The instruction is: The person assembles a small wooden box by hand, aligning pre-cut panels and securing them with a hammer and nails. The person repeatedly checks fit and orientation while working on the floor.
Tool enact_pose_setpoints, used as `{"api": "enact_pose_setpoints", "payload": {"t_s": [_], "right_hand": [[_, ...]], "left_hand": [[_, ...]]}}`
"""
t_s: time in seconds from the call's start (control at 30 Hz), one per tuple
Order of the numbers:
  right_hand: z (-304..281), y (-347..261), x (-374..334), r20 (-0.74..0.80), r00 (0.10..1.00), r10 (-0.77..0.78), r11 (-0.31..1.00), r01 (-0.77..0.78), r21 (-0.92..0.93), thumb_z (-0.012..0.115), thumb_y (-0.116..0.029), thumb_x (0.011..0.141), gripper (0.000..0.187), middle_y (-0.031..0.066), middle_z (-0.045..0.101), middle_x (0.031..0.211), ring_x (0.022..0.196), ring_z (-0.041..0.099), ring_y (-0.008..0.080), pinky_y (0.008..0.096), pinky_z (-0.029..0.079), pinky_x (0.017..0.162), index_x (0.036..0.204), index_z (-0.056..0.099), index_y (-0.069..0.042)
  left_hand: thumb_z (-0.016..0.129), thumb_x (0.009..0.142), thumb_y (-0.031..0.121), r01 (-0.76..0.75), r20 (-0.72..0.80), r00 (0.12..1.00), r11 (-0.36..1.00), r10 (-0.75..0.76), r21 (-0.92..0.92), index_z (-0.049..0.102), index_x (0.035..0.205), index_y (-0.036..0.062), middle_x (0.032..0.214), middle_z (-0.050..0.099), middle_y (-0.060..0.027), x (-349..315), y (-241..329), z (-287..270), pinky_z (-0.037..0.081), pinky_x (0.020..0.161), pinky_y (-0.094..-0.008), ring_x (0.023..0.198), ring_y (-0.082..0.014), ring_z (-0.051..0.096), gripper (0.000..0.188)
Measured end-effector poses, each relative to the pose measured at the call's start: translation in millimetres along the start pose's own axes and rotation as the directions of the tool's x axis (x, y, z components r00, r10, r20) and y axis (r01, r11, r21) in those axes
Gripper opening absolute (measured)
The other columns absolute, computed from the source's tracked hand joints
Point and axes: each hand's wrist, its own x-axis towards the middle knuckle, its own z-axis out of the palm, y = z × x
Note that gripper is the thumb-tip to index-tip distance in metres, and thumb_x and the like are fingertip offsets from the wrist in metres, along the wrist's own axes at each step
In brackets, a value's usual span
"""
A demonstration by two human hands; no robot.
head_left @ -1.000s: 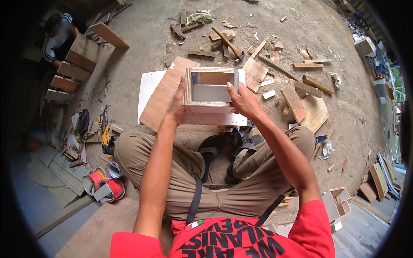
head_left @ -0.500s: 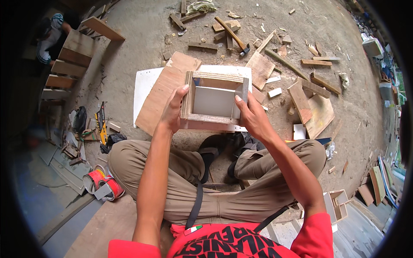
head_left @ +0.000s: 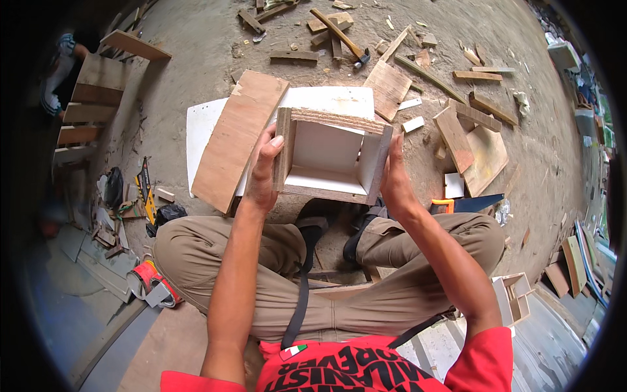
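We hold the open wooden box [head_left: 326, 179] clear of the floor [head_left: 196, 59], its opening facing us, perhaps so its white inside shows. The left hand [head_left: 264, 173] and right hand [head_left: 396, 179] press its outer walls, our grip clamped on both sides (no finger reaches inside), likely for steadiness. The box hides the near right corner of the white board [head_left: 206, 127], while a brown plank [head_left: 241, 140] crosses its left part
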Motion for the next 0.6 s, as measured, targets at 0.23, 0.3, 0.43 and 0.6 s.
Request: {"api": "enact_pose_setpoints", "payload": {"t_s": [0.23,0.3,0.43,0.6], "right_hand": [[-8,4,11,0.009,0.998,-0.060,0.977,0.057,0.204,0.030,-0.075,0.095,0.072,0.0076,0.050,0.103,0.088,0.052,0.0145,0.0315,0.048,0.073,0.128,0.034,-0.011],[-9,3,14,0.025,0.994,-0.104,0.972,0.097,0.214,0.030,-0.074,0.095,0.074,0.0079,0.051,0.101,0.089,0.054,0.0162,0.0327,0.050,0.073,0.131,0.035,-0.010],[-7,-12,7,0.033,0.989,-0.146,0.967,0.136,0.214,0.028,-0.074,0.095,0.082,0.0145,0.055,0.120,0.104,0.059,0.0234,0.0379,0.050,0.089,0.141,0.033,-0.007],[1,-27,2,0.025,0.992,-0.122,0.958,0.111,0.265,0.023,-0.064,0.101,0.078,0.0196,0.056,0.134,0.117,0.058,0.0302,0.0472,0.045,0.103,0.150,0.024,-0.004]], "left_hand": [[0.063,0.084,0.055,-0.125,0.104,0.988,0.988,0.116,0.090,0.035,0.144,-0.0024,0.130,0.052,-0.0141,-4,-2,7,0.035,0.108,-0.0325,0.124,-0.0210,0.049,0.088],[0.063,0.084,0.062,-0.205,0.139,0.973,0.969,0.186,0.137,0.033,0.145,-0.0026,0.131,0.052,-0.0125,-6,0,10,0.035,0.107,-0.0312,0.122,-0.0185,0.048,0.094],[0.061,0.086,0.069,-0.195,0.043,0.981,0.935,0.190,0.297,0.039,0.140,-0.0027,0.126,0.054,-0.0085,-1,-25,-16,0.038,0.103,-0.0291,0.117,-0.0136,0.049,0.093],[0.051,0.095,0.058,-0.113,0.035,0.993,0.991,0.116,-0.077,0.056,0.124,0.0034,0.115,0.059,-0.0067,2,-11,-3,0.045,0.094,-0.0288,0.109,-0.0126,0.054,0.062]]}}
